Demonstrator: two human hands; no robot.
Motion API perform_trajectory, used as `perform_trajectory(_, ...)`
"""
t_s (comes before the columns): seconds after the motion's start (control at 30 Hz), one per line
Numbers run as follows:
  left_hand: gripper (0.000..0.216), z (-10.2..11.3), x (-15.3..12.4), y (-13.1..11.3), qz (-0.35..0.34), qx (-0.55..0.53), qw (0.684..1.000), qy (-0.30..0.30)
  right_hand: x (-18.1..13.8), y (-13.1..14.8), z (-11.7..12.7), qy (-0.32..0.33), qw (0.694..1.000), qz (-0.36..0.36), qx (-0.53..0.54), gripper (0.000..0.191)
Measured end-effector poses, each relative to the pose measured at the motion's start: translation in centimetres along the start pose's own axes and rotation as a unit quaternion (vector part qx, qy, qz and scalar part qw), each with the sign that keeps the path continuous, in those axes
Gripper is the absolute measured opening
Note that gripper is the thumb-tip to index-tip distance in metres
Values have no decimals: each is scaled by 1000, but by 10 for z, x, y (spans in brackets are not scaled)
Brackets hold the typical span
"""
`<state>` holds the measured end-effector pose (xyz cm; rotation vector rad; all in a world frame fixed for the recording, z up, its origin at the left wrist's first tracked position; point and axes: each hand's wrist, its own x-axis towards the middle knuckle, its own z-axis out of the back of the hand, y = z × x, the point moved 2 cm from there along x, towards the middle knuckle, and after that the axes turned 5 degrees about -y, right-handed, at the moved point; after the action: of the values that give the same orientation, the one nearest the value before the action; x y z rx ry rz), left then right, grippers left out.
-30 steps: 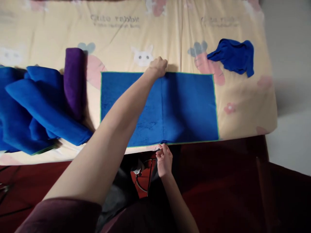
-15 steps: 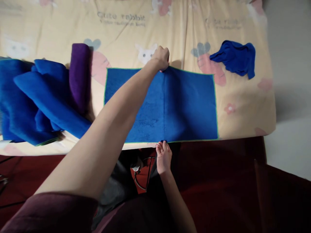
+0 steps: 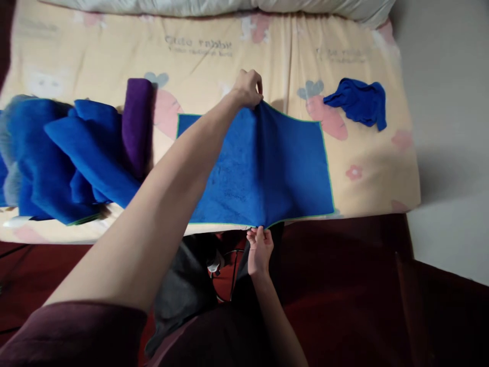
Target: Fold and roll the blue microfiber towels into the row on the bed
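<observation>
A blue towel [image 3: 237,178] with a thin green border lies spread along the front edge of the bed. My left hand [image 3: 249,87] reaches across it and pinches the middle of its far edge. At the near edge, straight below, the fingertips of my right hand [image 3: 260,250] pinch the towel too. Between both hands the cloth rises in a ridge, while its left and right parts rest on the sheet. My left forearm hides some of the towel's left half.
Several crumpled blue towels [image 3: 46,153] are heaped at the left, beside a rolled purple towel [image 3: 136,127]. A bunched blue cloth [image 3: 361,102] lies at the right on the patterned bed sheet [image 3: 374,193]. A pale pillow or quilt [image 3: 214,7] lines the back. A wall [image 3: 454,153] stands at right.
Both hands have taken hold of the towel's middle and raised it into a ridge. Its right edge has drawn inward to the left. The view has shifted, showing more of the bed's far side.
</observation>
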<state>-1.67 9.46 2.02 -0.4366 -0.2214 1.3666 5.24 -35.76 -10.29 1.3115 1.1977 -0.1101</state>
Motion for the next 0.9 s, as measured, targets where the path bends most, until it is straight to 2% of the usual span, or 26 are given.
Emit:
perform_trajectory(0.23,35,67,-36,-22,-6,-50,999,-9,-28,34,16,-10,995,97,-11,60)
perform_trajectory(0.4,32,124,-57,-26,-41,-184,980,-72,-40,82,42,-37,961,260,-83,57)
perform_trajectory(0.53,28,181,-98,-29,-58,-272,954,-116,-40,143,55,-65,915,382,-110,59)
perform_trajectory(0.7,38,245,-172,-24,-103,-331,922,-171,-45,243,45,-84,851,518,-9,64)
perform_trajectory(0.77,36,264,-203,-19,-107,-320,919,-205,-53,284,38,-78,822,564,20,65)
perform_trajectory(0.9,33,292,-261,-4,-108,-224,922,-296,-75,350,24,-13,781,624,18,63)
